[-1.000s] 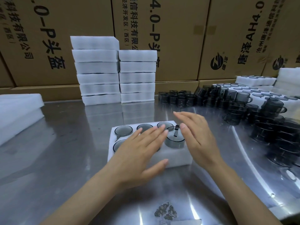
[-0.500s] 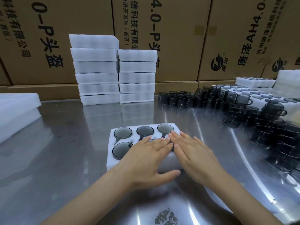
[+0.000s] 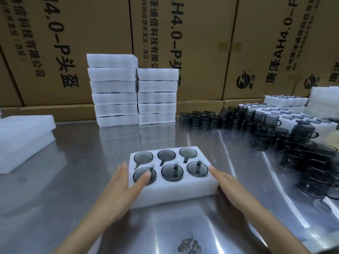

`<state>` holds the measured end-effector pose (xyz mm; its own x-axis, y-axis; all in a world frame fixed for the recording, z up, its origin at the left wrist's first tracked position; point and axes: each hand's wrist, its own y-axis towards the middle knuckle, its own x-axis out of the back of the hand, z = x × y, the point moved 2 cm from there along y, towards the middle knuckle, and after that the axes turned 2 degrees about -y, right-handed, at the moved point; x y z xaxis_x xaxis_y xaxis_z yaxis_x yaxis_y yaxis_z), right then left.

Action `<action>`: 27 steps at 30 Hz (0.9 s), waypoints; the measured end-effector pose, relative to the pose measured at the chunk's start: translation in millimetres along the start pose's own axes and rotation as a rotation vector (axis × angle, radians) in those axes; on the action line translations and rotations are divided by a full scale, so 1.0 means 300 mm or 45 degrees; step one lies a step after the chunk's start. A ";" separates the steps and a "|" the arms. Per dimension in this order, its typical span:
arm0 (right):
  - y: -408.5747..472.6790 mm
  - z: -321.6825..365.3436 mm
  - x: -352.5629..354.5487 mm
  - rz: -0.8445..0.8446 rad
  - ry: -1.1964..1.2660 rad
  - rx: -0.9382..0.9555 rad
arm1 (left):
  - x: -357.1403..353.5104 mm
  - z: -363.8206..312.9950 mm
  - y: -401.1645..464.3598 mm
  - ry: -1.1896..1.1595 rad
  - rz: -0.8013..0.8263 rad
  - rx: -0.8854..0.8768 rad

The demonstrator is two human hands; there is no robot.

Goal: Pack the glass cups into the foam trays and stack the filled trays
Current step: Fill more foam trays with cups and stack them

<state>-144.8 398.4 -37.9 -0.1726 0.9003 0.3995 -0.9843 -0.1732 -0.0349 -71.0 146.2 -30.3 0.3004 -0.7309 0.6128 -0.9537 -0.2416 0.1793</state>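
A white foam tray (image 3: 174, 194) lies on the steel table in front of me. Each of its six pockets holds a dark glass cup (image 3: 172, 172), bottom up. My left hand (image 3: 121, 187) presses the tray's left side, with the thumb lying on top over the near-left cup. My right hand (image 3: 229, 186) lies flat against the tray's right side. The tray is clasped between both hands. Two stacks of filled trays stand at the back, a taller one (image 3: 114, 88) and a lower one (image 3: 156, 97).
Loose dark cups (image 3: 201, 120) crowd the back right, and a pile of them (image 3: 308, 162) runs down the right side. More foam trays (image 3: 286, 100) sit at the far right. Foam sheets (image 3: 23, 136) lie at the left. Cardboard boxes (image 3: 201, 43) wall the back.
Both hands were on top of the tray, pressing the cups down. They have now slid apart to its left and right sides, and all six cups show.
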 end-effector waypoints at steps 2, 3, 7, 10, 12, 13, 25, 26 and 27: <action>-0.004 0.009 -0.018 0.057 0.038 0.018 | -0.019 0.021 -0.011 -0.232 0.158 0.105; -0.004 0.015 -0.026 0.080 0.083 0.032 | -0.032 0.024 -0.012 -0.274 0.160 0.096; 0.009 0.044 -0.030 0.126 0.433 0.044 | -0.034 -0.028 0.022 -0.741 0.113 0.108; 0.049 0.080 -0.049 0.222 0.793 -0.024 | -0.026 -0.047 0.081 -1.111 0.040 0.215; 0.095 0.127 -0.075 0.234 1.100 -0.073 | -0.024 -0.064 0.133 -1.241 -0.013 0.174; 0.117 0.153 -0.088 0.213 1.223 -0.079 | -0.021 -0.080 0.159 -1.289 -0.037 0.141; 0.492 0.374 -0.152 0.103 1.430 -0.198 | -0.066 -0.049 0.534 -1.108 0.033 -0.038; 0.530 0.399 -0.138 0.077 1.446 -0.188 | -0.071 -0.011 0.566 -0.967 0.021 0.009; 0.571 0.423 -0.124 0.050 1.462 -0.167 | -0.088 0.040 0.593 -0.744 0.043 0.005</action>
<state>-302.0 284.6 57.6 -0.0697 0.7395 -0.6695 -0.9621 -0.2272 -0.1507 -248.4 115.0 -23.7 0.2303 -0.9688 0.0918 -0.9632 -0.2135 0.1633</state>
